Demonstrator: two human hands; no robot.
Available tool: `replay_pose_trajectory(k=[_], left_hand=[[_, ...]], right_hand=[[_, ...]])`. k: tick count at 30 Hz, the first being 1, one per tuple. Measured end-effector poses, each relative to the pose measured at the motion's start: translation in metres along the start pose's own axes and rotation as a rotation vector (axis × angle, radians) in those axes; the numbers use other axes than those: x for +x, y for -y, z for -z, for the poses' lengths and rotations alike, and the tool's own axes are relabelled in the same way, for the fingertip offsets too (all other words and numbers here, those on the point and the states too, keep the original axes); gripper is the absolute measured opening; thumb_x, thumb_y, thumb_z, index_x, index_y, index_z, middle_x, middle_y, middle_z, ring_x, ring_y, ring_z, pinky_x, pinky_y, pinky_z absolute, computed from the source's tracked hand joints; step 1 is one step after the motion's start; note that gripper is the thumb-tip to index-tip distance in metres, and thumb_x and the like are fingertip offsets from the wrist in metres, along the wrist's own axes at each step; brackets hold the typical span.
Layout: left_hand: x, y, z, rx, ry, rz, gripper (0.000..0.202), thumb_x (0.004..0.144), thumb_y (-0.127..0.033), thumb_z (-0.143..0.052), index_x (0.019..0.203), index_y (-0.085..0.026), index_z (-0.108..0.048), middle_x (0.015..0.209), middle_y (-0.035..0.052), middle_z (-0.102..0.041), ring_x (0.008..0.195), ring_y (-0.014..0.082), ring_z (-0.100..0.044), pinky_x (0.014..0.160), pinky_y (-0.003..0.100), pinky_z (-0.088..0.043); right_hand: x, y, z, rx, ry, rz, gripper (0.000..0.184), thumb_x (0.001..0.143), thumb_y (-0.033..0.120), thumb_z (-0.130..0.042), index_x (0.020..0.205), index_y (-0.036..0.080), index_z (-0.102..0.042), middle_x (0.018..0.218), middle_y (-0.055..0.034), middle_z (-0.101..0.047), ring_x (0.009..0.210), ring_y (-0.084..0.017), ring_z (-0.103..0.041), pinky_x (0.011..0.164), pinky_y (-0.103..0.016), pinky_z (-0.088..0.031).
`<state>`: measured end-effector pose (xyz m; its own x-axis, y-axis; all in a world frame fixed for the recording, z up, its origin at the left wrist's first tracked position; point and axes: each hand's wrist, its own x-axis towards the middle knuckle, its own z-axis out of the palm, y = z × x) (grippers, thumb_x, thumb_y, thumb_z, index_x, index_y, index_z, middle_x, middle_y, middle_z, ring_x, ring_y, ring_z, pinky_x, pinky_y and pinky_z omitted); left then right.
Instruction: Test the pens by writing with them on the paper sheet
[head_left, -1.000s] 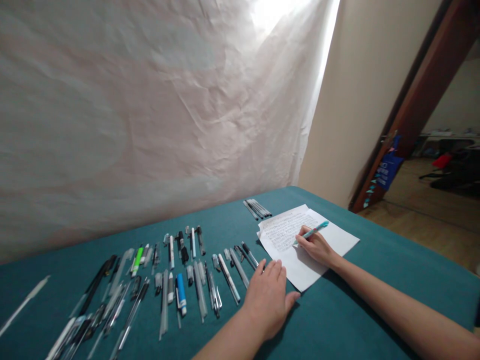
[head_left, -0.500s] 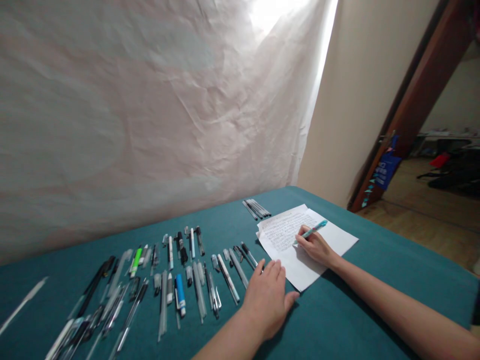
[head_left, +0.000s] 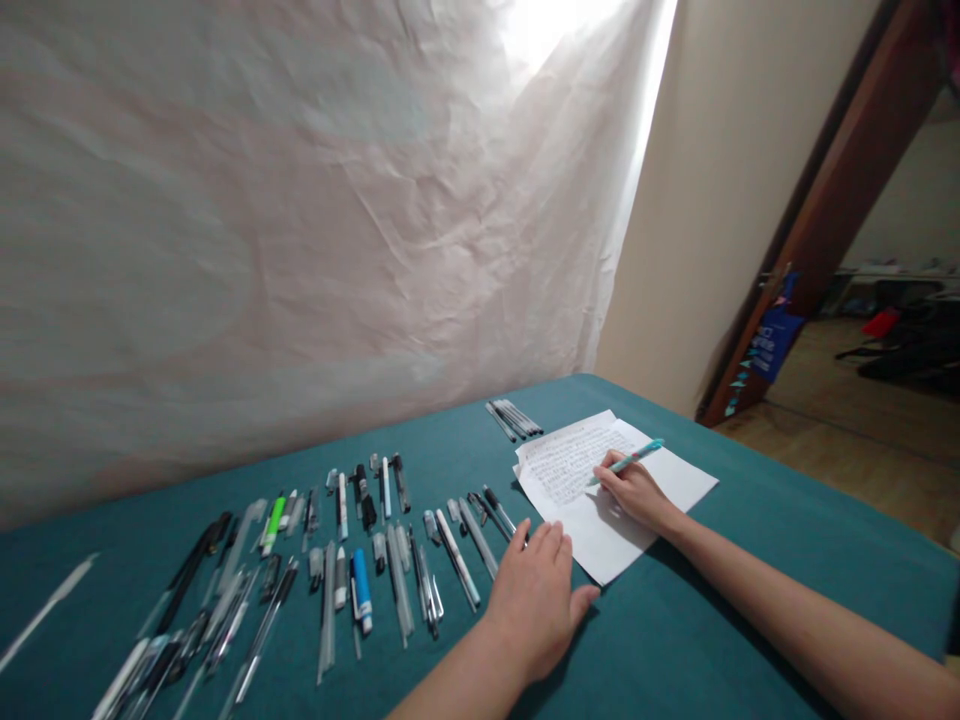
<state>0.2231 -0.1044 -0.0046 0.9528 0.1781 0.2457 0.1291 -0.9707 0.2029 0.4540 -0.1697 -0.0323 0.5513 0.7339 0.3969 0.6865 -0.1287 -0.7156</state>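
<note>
My right hand [head_left: 631, 493] grips a teal pen [head_left: 628, 460] with its tip on a white sheet of paper [head_left: 675, 478] that carries lines of handwriting. The sheet lies on a teal tablecloth [head_left: 712, 590]. My left hand [head_left: 538, 598] rests flat on the cloth with fingers stretched out, just left of the sheet's near corner. Its fingertips lie close to the nearest loose pens [head_left: 459, 557].
Several pens and markers [head_left: 352, 560] lie in rows across the cloth to the left, including a blue one [head_left: 362, 586] and a green one [head_left: 274, 522]. A small bunch of pens [head_left: 514, 417] sits behind the paper. A creased white sheet hangs behind the table; a doorway opens at right.
The pen in my right hand has shifted very slightly on the paper. My left hand has stayed in place.
</note>
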Motion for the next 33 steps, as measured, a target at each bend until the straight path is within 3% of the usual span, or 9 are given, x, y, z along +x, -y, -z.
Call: replay_pose_trajectory(k=[4,9,12,16,21,29,33], left_hand=[[0.0,0.0,0.003,-0.032,-0.038,-0.027,0.043,0.084,-0.044,-0.032,0.115,-0.017,-0.045,0.118,0.0084,-0.051,0.111,0.0207,-0.042,0.101,0.041,-0.021],[0.001,-0.002,0.012,-0.096,-0.087,-0.088,0.049,0.082,-0.041,-0.041,0.126,-0.022,-0.03,0.106,0.0045,-0.057,0.094,0.017,-0.052,0.087,0.036,-0.035],[0.0,-0.003,0.013,-0.103,-0.094,-0.205,0.051,0.08,-0.05,-0.037,0.123,-0.023,-0.033,0.098,0.0045,-0.059,0.087,0.0179,-0.054,0.076,0.033,-0.039],[-0.002,-0.003,0.011,-0.103,-0.133,-0.273,0.048,0.081,-0.053,-0.032,0.114,-0.021,-0.045,0.09,0.0054,-0.06,0.083,0.0182,-0.054,0.072,0.031,-0.038],[-0.003,-0.003,0.012,-0.142,-0.147,-0.268,0.035,0.084,-0.044,-0.034,0.104,-0.021,-0.05,0.085,0.0047,-0.059,0.077,0.0163,-0.053,0.069,0.029,-0.037],[-0.005,-0.005,0.015,-0.171,-0.154,-0.274,0.028,0.085,-0.033,-0.034,0.1,-0.017,-0.051,0.083,0.007,-0.058,0.075,0.0168,-0.051,0.069,0.029,-0.038],[-0.003,-0.003,0.013,-0.199,-0.19,-0.258,0.031,0.085,-0.036,-0.035,0.106,-0.016,-0.048,0.088,0.0073,-0.058,0.08,0.0177,-0.052,0.073,0.03,-0.039]], right_hand=[[-0.005,0.008,-0.002,-0.051,0.003,0.055,0.024,0.082,0.036,-0.039,0.072,0.019,-0.05,0.056,0.0009,-0.052,0.05,-0.012,-0.047,0.048,-0.024,-0.038],[-0.015,0.027,-0.012,-0.263,0.099,0.376,0.022,0.084,0.03,-0.041,0.099,0.022,-0.054,0.085,-0.0059,-0.063,0.076,-0.019,-0.057,0.067,-0.03,-0.042],[-0.021,0.042,-0.019,-0.417,0.158,0.547,0.022,0.085,0.025,-0.041,0.099,0.023,-0.057,0.077,-0.0051,-0.063,0.071,-0.018,-0.056,0.065,-0.03,-0.039],[-0.026,0.058,-0.025,-0.546,0.137,0.673,0.018,0.084,0.023,-0.043,0.093,0.019,-0.059,0.072,-0.0056,-0.061,0.066,-0.017,-0.054,0.062,-0.03,-0.035],[-0.03,0.066,-0.027,-0.644,0.147,0.708,0.018,0.085,0.022,-0.043,0.094,0.018,-0.058,0.07,-0.005,-0.059,0.064,-0.017,-0.052,0.061,-0.03,-0.033],[-0.03,0.065,-0.024,-0.605,0.158,0.679,0.022,0.085,0.021,-0.041,0.101,0.017,-0.056,0.071,-0.0063,-0.06,0.067,-0.018,-0.053,0.063,-0.031,-0.035],[-0.031,0.065,-0.025,-0.389,0.14,0.512,0.034,0.085,0.023,-0.04,0.118,0.019,-0.044,0.082,-0.0081,-0.061,0.073,-0.019,-0.055,0.067,-0.033,-0.039]])
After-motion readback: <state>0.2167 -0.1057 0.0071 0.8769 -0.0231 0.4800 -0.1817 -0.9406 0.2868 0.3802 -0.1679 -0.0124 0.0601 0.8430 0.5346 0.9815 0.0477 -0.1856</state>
